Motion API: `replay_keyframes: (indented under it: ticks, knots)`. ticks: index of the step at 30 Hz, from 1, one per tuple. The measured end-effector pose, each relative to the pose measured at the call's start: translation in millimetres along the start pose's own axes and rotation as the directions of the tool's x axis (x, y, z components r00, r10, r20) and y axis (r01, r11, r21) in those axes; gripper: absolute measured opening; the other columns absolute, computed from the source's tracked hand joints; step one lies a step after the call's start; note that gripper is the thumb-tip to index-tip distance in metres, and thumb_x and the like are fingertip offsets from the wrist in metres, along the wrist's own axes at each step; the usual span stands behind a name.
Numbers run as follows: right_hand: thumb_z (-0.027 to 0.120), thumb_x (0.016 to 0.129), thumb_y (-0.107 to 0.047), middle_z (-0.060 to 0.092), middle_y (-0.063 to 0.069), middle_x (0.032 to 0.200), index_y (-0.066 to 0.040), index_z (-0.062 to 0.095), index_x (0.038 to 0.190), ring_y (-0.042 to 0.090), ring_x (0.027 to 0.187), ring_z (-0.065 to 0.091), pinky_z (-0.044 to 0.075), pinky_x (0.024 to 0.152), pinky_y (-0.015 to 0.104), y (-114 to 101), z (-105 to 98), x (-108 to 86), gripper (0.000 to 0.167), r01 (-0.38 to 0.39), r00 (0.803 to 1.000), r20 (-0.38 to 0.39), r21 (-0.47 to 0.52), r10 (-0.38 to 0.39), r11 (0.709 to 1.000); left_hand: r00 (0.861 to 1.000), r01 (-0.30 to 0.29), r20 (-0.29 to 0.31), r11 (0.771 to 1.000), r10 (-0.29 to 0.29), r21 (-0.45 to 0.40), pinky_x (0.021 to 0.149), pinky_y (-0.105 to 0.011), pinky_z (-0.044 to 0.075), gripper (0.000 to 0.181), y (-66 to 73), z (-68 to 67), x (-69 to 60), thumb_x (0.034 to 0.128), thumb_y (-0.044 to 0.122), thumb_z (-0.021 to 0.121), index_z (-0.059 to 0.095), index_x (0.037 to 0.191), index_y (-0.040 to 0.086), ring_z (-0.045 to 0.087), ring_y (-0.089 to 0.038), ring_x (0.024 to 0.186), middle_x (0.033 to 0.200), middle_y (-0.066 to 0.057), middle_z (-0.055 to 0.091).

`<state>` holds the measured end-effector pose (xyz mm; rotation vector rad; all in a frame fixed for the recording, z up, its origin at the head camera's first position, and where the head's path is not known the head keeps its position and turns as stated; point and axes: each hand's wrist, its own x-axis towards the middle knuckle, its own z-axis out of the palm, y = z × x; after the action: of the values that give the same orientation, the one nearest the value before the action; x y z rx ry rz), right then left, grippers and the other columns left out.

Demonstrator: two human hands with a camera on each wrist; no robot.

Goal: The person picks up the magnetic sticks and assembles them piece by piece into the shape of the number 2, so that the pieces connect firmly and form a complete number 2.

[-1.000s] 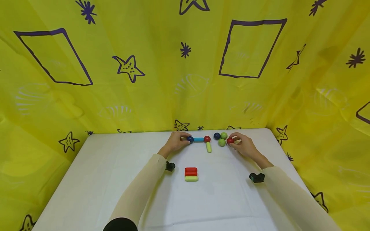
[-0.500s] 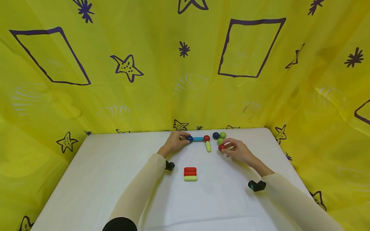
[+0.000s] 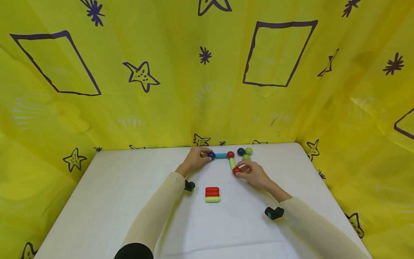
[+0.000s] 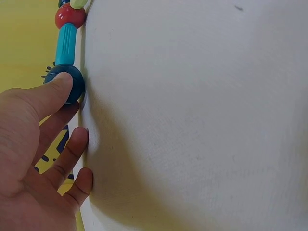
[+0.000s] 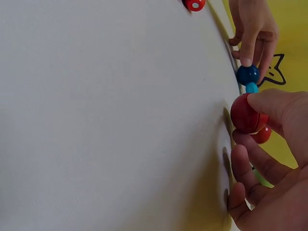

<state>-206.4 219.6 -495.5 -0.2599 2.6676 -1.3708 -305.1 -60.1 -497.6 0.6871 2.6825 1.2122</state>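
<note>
My right hand (image 3: 253, 175) pinches a red ball (image 3: 236, 171), moved from the green balls (image 3: 246, 157) to the end of a yellow stick (image 3: 232, 163) | left hand (image 3: 195, 157) still pinches a blue ball (image 3: 211, 155) | red sticks (image 3: 212, 189) nearer me

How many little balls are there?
6: blue ball in the left hand; red ball where turquoise rod and lime rod meet; other red ball in the right hand; beyond it, second blue ball and two green balls.
</note>
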Motion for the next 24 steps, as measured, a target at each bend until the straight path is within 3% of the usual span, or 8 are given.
replay_keyframes:
  ticks: [9, 14, 16, 19, 22, 24]
  knots:
    - [0.078, 0.093, -0.015, 0.073, 0.009, 0.106, -0.011, 0.070, 0.115, 0.023, 0.086, 0.058, 0.049, 0.074, 0.034, 4, 5, -1.8, 0.024, 0.033, 0.999, -0.029, -0.028, -0.034, 0.999, 0.999, 0.008, 0.032, 1.000, -0.008, 0.015, 0.094, -0.036, 0.053, 0.034, 0.2, -0.2, 1.8, 0.0952, 0.013, 0.075, 0.072, 0.129, 0.009, 0.063, -0.022, 0.109, 0.122, -0.009, 0.073]
    - [0.078, 0.093, -0.015, 0.072, 0.007, 0.105, -0.013, 0.071, 0.115, 0.024, 0.087, 0.058, 0.049, 0.076, 0.034, 4, 5, -2.4, 0.023, 0.023, 0.999, -0.040, -0.034, -0.024, 0.999, 0.999, 0.010, 0.050, 0.997, -0.014, 0.076, 0.090, -0.036, 0.051, 0.040, 5.2, -2.8, 4.6, 0.0952, 0.017, 0.076, 0.069, 0.134, 0.013, 0.060, -0.022, 0.099, 0.128, -0.008, 0.070]
    - [0.078, 0.093, -0.015, 0.072, 0.007, 0.105, -0.013, 0.071, 0.115, 0.024, 0.089, 0.059, 0.050, 0.077, 0.034, 4, 5, -2.8, 0.024, 0.016, 0.999, -0.042, -0.035, -0.017, 0.999, 0.998, -0.018, 0.055, 0.993, 0.012, 0.117, 0.089, -0.039, 0.051, 0.043, 9.9, -3.6, 6.7, 0.0950, 0.018, 0.076, 0.067, 0.137, 0.014, 0.059, -0.024, 0.098, 0.133, -0.008, 0.067]
    - [0.077, 0.093, -0.016, 0.072, 0.007, 0.107, -0.013, 0.070, 0.117, 0.024, 0.094, 0.060, 0.050, 0.080, 0.034, 4, 6, -3.0, 0.024, 0.012, 0.999, -0.043, -0.040, -0.014, 0.999, 0.994, -0.090, 0.072, 0.978, 0.077, 0.190, 0.097, -0.043, 0.050, 0.048, 19.8, -3.1, 10.7, 0.0943, 0.019, 0.077, 0.065, 0.140, 0.015, 0.061, -0.027, 0.110, 0.139, -0.008, 0.064]
    - [0.077, 0.094, -0.016, 0.072, 0.007, 0.108, -0.013, 0.070, 0.118, 0.024, 0.097, 0.061, 0.050, 0.081, 0.034, 5, 7, -3.2, 0.026, 0.005, 0.999, -0.048, -0.037, -0.006, 0.999, 0.984, -0.165, 0.107, 0.953, 0.142, 0.254, 0.106, -0.045, 0.046, 0.051, 32.2, -0.1, 13.9, 0.0942, 0.020, 0.077, 0.063, 0.143, 0.016, 0.060, -0.028, 0.124, 0.140, -0.007, 0.064]
    - [0.077, 0.094, -0.016, 0.072, 0.007, 0.109, -0.013, 0.070, 0.119, 0.024, 0.097, 0.061, 0.051, 0.081, 0.034, 5, 8, -3.8, 0.026, -0.003, 0.999, -0.052, -0.035, 0.001, 0.999, 0.975, -0.203, 0.141, 0.941, 0.170, 0.271, 0.105, -0.045, 0.047, 0.051, 40.3, 3.3, 15.2, 0.0942, 0.020, 0.077, 0.062, 0.143, 0.016, 0.060, -0.028, 0.124, 0.137, -0.008, 0.065]
